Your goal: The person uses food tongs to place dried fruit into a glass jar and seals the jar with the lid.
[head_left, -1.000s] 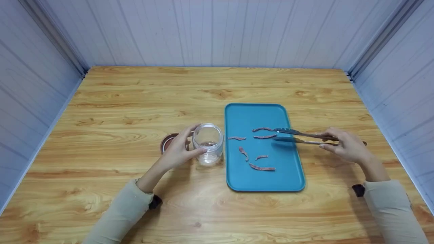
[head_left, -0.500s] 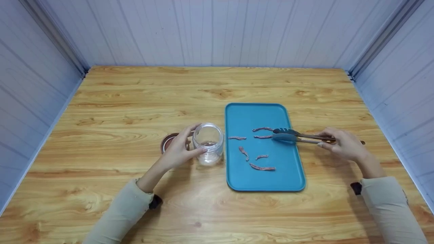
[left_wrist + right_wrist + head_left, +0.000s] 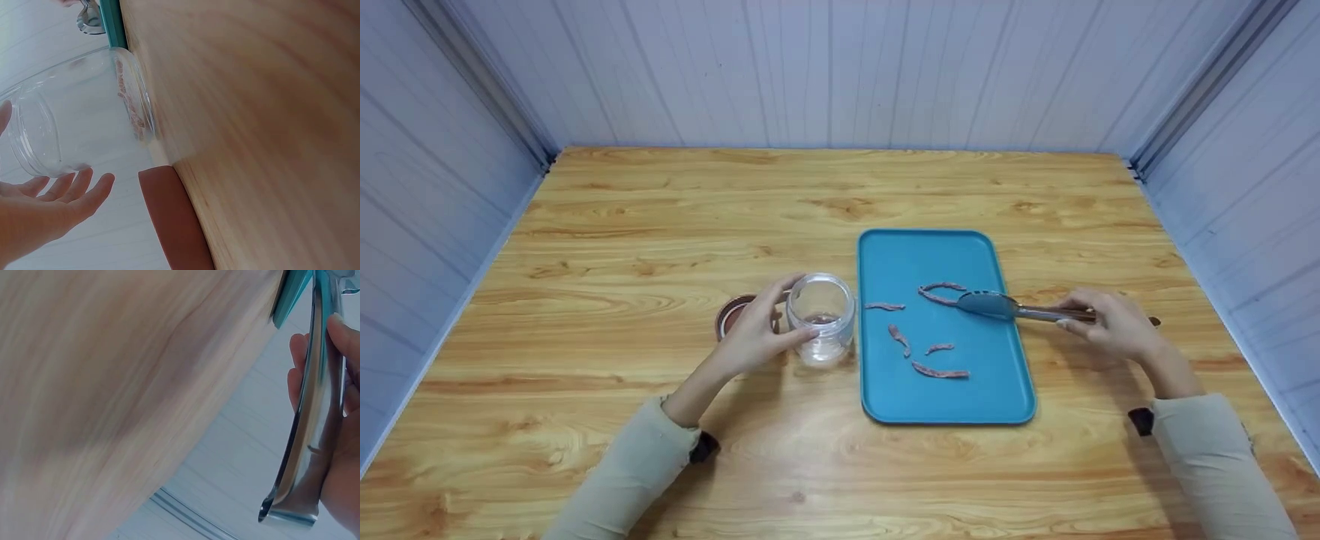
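Note:
My left hand [image 3: 754,334] holds a clear jar [image 3: 829,349] near its uncovered mouth, thumb on the near side and fingers on the far side. In the left wrist view, reddish-brown pieces [image 3: 129,101] lie at the jar's bottom. My right hand [image 3: 1110,322] grips metal tongs [image 3: 990,304], whose long arms pass between thumb and fingers. Over the blue tray [image 3: 930,259], the tong heads are pressed together at the right end of a thin reddish meat strip [image 3: 937,298]. Another strip [image 3: 945,285] curves just behind it, partly hidden by the heads.
Several more meat strips [image 3: 941,373] lie on the tray's left and front parts. Left of the jar, a round brown lid [image 3: 727,316] rests on the wooden table [image 3: 675,225], partly behind my left hand. Pale panelled walls [image 3: 825,75] enclose the table's back and sides.
The tongs' heads have come together from apart, and the strip at their tips has shifted slightly. My right hand has moved a little left and tightened. My left hand stays on the jar.

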The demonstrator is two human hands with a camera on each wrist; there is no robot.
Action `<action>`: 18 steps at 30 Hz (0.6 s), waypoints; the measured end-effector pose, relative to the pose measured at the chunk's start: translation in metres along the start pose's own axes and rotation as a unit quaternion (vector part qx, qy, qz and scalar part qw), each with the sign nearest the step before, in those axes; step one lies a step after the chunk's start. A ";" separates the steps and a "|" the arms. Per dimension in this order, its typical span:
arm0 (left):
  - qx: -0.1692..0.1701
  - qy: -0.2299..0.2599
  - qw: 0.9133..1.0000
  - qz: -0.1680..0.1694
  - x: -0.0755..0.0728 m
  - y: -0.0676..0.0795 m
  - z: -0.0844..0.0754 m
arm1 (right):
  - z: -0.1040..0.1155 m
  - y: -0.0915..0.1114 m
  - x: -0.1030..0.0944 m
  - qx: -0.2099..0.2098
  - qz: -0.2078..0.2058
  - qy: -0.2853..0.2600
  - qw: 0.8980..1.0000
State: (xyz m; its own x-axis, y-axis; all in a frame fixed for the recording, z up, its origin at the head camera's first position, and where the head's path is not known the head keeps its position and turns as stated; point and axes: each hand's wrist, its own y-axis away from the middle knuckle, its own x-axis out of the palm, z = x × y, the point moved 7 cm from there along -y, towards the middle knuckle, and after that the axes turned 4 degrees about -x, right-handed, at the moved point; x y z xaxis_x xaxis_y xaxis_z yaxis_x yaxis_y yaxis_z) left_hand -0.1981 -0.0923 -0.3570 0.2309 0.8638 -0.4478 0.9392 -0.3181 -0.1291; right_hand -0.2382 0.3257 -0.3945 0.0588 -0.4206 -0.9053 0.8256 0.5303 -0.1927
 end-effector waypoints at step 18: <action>-0.004 -0.004 1.000 -0.004 0.004 -0.009 0.034 | 0.010 0.004 -0.013 -0.017 -0.023 -0.075 0.997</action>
State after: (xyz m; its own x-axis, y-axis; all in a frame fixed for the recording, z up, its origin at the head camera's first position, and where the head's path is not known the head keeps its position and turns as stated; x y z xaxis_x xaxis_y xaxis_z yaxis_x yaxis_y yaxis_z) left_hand -0.2138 -0.0993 -0.3883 0.2207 0.8633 -0.4538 0.9432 -0.3074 -0.1259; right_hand -0.2296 0.3257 -0.3801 0.1078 -0.5491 -0.8287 0.8096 0.5323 -0.2474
